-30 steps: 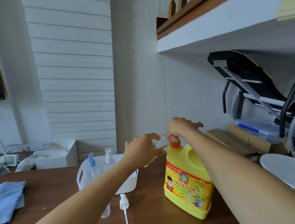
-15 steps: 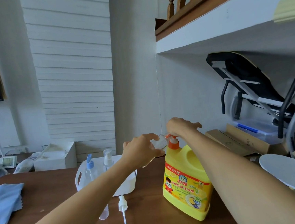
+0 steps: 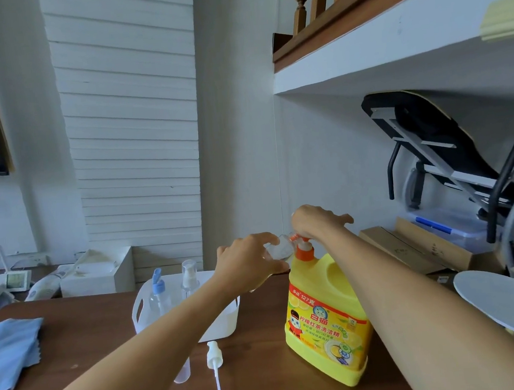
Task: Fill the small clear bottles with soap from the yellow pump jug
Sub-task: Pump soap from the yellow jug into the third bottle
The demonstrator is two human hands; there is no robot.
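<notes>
Two hands at the yellow jug (image 3: pixel 325 313): left hand (image 3: pixel 248 257) grips a clear bottle (image 3: pixel 280 248) by its pump (image 3: pixel 304 248), right hand (image 3: pixel 317 222) presses it, fingers straight.

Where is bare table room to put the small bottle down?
Bare wood between blue cloth and white basket, and between loose pump head and yellow jug. Crowded right of the jug: white disc, cardboard boxes.

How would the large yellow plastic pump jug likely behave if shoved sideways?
The yellow plastic pump jug looks bulky with a broad flat base, so it probably slides rather than tips. Its opaque walls hide the fill level, so weight is uncertain.
</notes>
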